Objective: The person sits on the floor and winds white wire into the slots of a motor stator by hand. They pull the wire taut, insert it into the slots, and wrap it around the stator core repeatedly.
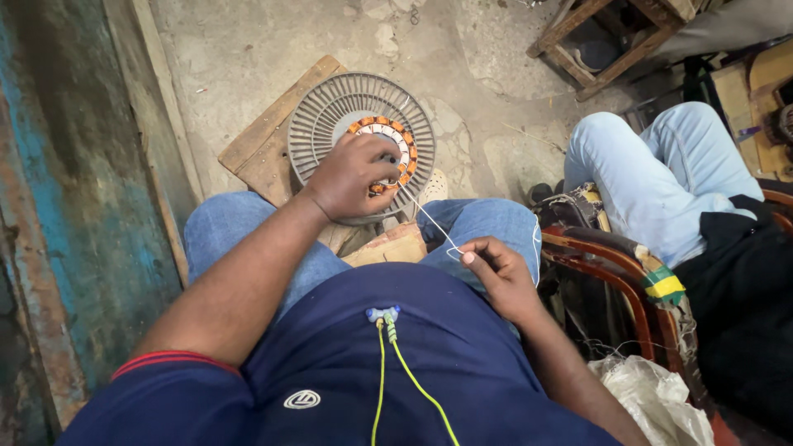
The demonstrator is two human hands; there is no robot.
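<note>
My left hand (351, 175) rests on a round grey finned motor housing (318, 124), gripping the ring of orange copper windings (405, 149) at its centre. The housing stands tilted between my knees on a wooden board (264, 144). My right hand (500, 272) pinches a thin white thread (429, 221) that runs taut up to the windings.
A rusty blue-painted wall (66, 190) stands close on the left. Another person in light jeans (652, 165) sits on a wooden-armed chair (611, 264) to my right. A wooden stool (611, 41) stands on the concrete floor ahead. A white plastic bag (652, 396) lies by my right elbow.
</note>
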